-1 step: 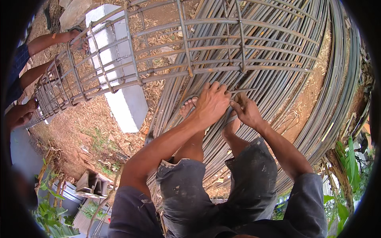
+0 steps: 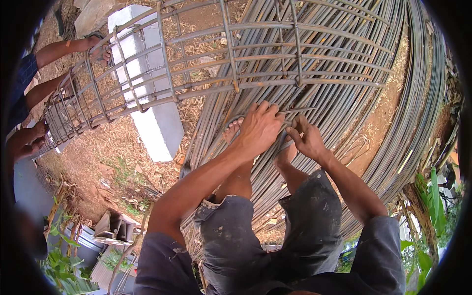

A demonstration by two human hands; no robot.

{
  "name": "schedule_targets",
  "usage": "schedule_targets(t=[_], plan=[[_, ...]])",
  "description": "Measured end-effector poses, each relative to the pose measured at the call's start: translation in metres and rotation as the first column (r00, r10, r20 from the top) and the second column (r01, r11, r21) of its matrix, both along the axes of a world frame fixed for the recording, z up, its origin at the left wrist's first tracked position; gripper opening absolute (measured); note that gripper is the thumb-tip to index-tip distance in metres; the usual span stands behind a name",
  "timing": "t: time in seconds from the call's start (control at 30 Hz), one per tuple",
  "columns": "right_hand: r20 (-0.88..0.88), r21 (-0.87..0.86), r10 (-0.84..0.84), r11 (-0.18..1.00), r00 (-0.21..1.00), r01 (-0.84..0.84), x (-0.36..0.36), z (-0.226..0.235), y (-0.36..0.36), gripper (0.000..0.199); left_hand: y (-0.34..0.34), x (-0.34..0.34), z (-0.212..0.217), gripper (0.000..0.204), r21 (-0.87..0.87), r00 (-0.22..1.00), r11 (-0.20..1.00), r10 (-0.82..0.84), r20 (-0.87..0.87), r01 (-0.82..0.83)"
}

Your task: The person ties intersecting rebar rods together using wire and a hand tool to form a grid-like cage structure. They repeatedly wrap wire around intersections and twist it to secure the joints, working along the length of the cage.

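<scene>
My left hand (image 2: 260,126) is closed, back of the hand up, in front of my shins. From its far side a thin pointed metal rod (image 2: 301,109) sticks out to the right; its other end is hidden in the fist. Close beside it, my right hand (image 2: 306,135) pinches with thumb and forefinger. What lies in that pinch, if anything, is too small to make out. Just beyond both hands runs a long cage of steel rebar (image 2: 265,84), its bars joined by square stirrups. Neither hand touches the cage.
Long loose rebar (image 2: 354,113) lies in a wide bundle under my feet. A white block (image 2: 160,132) stands beneath the cage at left. At far left, another person's hands (image 2: 37,137) are at the cage's end. Wooden pieces (image 2: 115,227) lie lower left.
The fingers of my two hands have come slightly apart. The pointed rod has tilted a little, its tip shifting slightly upward. The cage appears nearly unchanged.
</scene>
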State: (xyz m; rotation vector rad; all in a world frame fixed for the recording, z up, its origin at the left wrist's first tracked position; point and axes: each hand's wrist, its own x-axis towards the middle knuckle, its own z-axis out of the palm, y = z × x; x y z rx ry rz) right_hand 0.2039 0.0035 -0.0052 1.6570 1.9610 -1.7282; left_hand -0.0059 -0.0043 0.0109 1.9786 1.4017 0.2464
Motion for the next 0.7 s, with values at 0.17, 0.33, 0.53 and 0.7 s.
schedule_targets(t=[0.17,0.33,0.53,0.7], plan=[[0.04,-0.155,-0.08,0.984,0.996,0.085,0.014,0.104,-0.027,0.019,-0.046,-0.004,0.059,0.016,-0.018,0.991,0.993,0.117,0.069,-0.116],[-0.086,-0.328,-0.498,0.832,0.863,0.448,0.023,0.175,-0.073,0.018,-0.069,0.012,0.123,0.021,-0.07,0.965,0.969,0.241,0.103,-0.235],[-0.051,-0.653,-0.654,0.594,0.755,0.471,0.058,0.231,-0.092,0.017,-0.063,0.032,0.185,0.035,-0.392,0.839,0.889,0.391,0.379,-0.238],[-0.114,-0.548,-0.429,0.78,0.896,0.303,0.044,0.271,-0.077,0.02,-0.067,0.037,0.224,0.036,-0.358,0.876,0.92,0.302,0.376,-0.163]])
